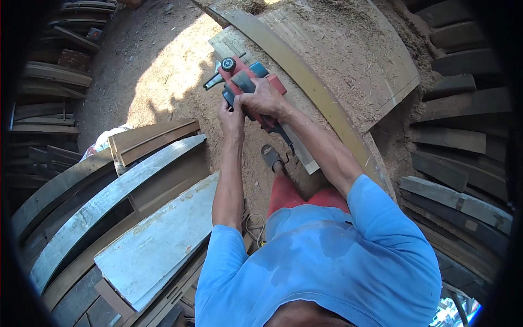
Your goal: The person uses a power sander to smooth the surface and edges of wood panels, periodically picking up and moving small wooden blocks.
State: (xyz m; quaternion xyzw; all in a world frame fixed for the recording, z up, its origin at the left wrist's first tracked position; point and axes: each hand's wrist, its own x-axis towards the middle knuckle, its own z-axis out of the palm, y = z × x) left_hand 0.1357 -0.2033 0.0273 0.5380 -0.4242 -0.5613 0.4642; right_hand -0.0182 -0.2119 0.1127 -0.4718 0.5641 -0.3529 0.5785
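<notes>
A red and black electric hand planer point(278, 84) with a round black front knob is out in front of me, over a pale wooden plank point(305, 144). My right hand point(264, 99) wraps over the planer's handle from the right. On the near left side of the tool, my left hand point(231, 111) is closed on its dark edge, close against the right hand. Part of both hands' grip is hidden by the tool and the fingers. From the planer's rear, a dark power cord point(286, 140) runs down toward my foot.
Right beside the plank lies a long yellowish beam point(310, 79), with a wide board point(381, 71) strewn with shavings beyond. Stacked wood and a whitish panel point(158, 240) fill the left. More planks point(457, 139) line the right. My sandalled foot point(272, 157) stands by the plank.
</notes>
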